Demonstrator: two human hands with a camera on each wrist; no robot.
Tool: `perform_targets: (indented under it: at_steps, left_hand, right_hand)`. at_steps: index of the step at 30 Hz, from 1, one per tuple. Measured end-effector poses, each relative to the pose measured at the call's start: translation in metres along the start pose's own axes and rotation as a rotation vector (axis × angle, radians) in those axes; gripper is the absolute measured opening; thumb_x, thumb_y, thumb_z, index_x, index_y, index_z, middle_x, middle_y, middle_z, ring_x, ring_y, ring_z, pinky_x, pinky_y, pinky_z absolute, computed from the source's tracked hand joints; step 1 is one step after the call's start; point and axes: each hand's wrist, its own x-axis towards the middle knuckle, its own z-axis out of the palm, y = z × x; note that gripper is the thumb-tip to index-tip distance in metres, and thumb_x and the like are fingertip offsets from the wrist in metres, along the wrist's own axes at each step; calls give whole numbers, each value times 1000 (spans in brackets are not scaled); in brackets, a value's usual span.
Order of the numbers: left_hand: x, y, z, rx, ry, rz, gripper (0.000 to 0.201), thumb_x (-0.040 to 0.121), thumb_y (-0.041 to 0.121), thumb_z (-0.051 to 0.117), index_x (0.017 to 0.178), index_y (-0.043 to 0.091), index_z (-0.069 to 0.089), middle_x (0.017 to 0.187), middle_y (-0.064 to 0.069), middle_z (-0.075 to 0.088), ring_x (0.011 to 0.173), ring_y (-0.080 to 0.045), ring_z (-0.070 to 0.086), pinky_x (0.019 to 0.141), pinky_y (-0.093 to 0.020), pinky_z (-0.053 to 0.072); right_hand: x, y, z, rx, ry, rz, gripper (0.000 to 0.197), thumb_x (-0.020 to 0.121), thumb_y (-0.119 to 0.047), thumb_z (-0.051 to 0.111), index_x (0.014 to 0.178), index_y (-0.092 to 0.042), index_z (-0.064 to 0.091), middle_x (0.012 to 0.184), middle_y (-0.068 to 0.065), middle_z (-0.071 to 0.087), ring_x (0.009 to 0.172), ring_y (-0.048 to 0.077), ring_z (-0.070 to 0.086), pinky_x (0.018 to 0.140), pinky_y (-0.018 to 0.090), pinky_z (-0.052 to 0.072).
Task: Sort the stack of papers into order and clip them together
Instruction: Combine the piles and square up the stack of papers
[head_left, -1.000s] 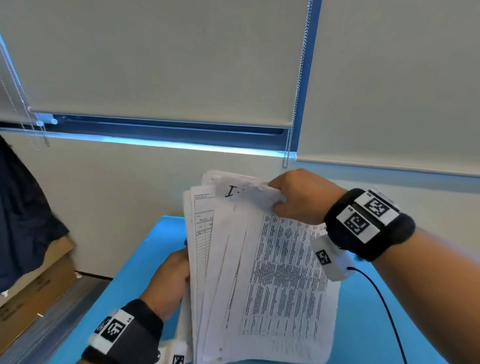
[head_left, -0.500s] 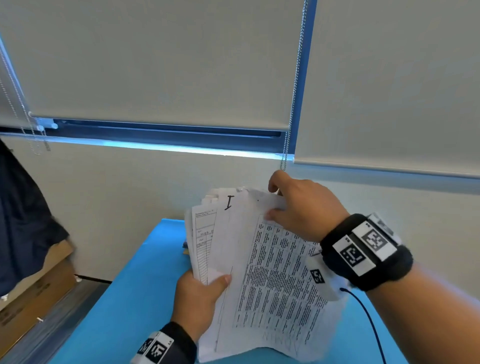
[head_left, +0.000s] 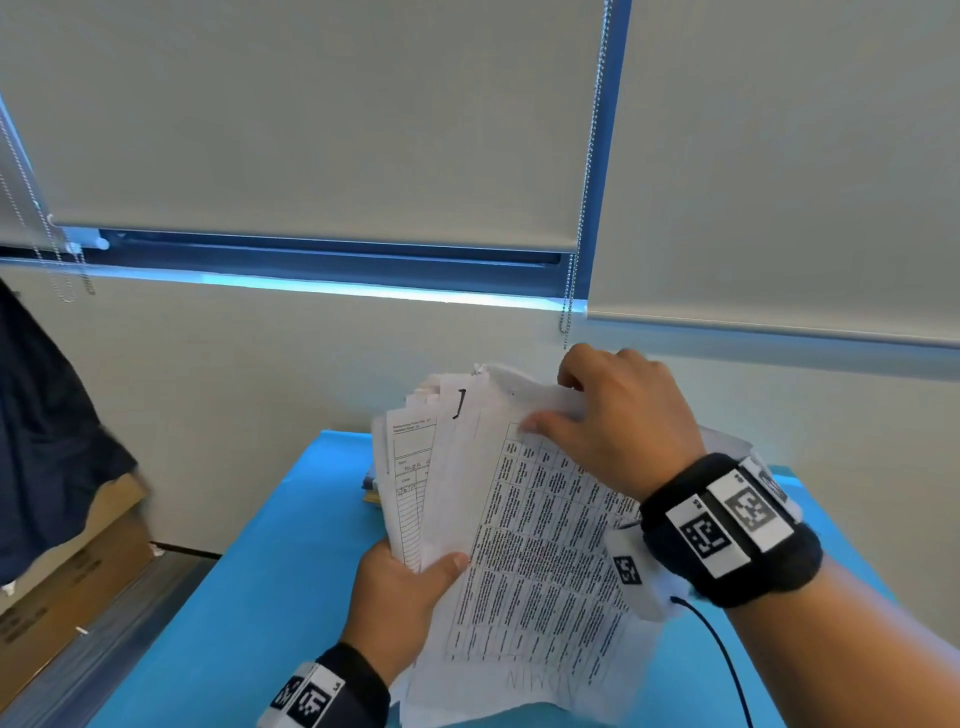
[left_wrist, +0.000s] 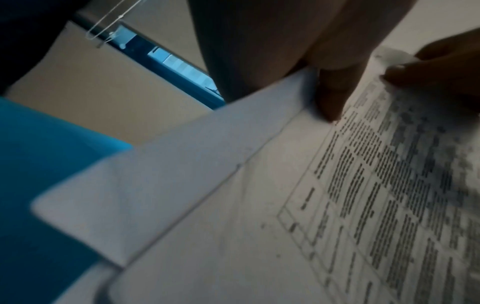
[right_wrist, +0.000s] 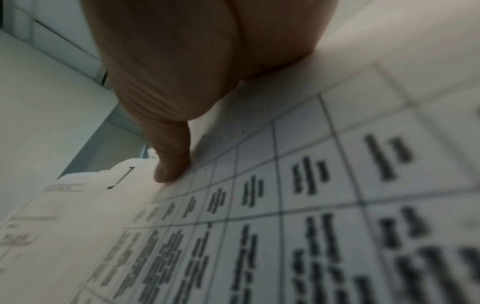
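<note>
Above the blue table, the left hand grips the fanned stack of papers at its lower left edge, thumb across the front. The right hand pinches the top corner of the front sheet, a printed table. Behind hang pale roller blinds and a bead chain.

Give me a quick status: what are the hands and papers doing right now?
Left hand grips the fanned stack of papers low. Right hand pinches the top corner of the front sheet. No clip in sight. Nothing in the way over the blue table.
</note>
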Motion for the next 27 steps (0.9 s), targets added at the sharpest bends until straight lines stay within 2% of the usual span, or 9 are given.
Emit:
perform_targets:
  at_steps: [3,5,7,10,14,19,21,25,27]
  left_hand:
    - [2,1,-7,-38,-8,-19,20,81,1,78,98,11,76,93,-4,80,88,-25,76,81,-45,61]
    - [2,1,-11,-54,-14,-23,21,82,0,76,98,13,75,93,-3,80,87,-24,76,80,-44,61]
    - [0,0,-13,-60,-27,-30,21,82,-1,75,97,14,75,92,-1,80,85,-22,76,78,-42,62]
    - [-2,0,-13,-62,-57,-46,21,83,-2,74,97,12,75,92,-2,80,84,-21,77,75,-38,62]
    - [-1,5,-15,-54,-72,-47,19,86,-4,70,95,13,75,89,-2,80,85,-21,76,68,-29,61]
    - [11,30,-15,-37,9,52,33,89,-8,61,91,23,72,82,8,79,88,-13,72,79,-30,54]
    - [18,37,-17,-94,16,86,35,86,-9,64,95,25,70,87,6,78,92,-14,71,81,-32,54]
    - [21,26,-19,-339,-46,71,63,51,11,70,113,15,65,102,-4,76,100,-25,70,89,-41,53]
    - [17,10,-18,-328,-18,-22,55,54,10,68,110,10,66,101,-8,74,100,-28,68,91,-42,51]
  right_hand:
    - [-24,31,10,234,375,201,58,75,-57,66,116,-19,53,111,-3,53,107,17,48,95,37,37]
    - [-55,53,30,607,538,483,63,69,-41,68,124,-15,51,123,4,54,119,21,50,99,35,38]
    - [-85,64,65,1073,490,776,66,61,-29,65,125,-18,51,129,7,56,117,23,53,93,36,44]
    - [-111,62,123,1454,153,990,48,70,-6,59,118,-8,58,126,22,62,101,28,59,81,37,46]
    - [-104,50,134,1516,-67,904,23,73,9,62,95,3,67,89,19,75,83,37,69,83,43,51]
    - [-66,38,96,1286,-87,569,16,83,3,69,94,-8,73,90,10,78,86,28,74,81,39,56]
    - [-59,35,87,1291,-38,516,18,82,0,71,95,-11,73,94,9,78,90,27,74,84,41,56]
    - [-71,30,90,1326,-15,484,38,68,-10,75,105,-6,67,100,9,77,93,27,73,81,40,58]
    - [-81,25,98,1352,-35,490,35,66,-11,75,100,-8,69,95,8,77,88,24,73,76,34,58]
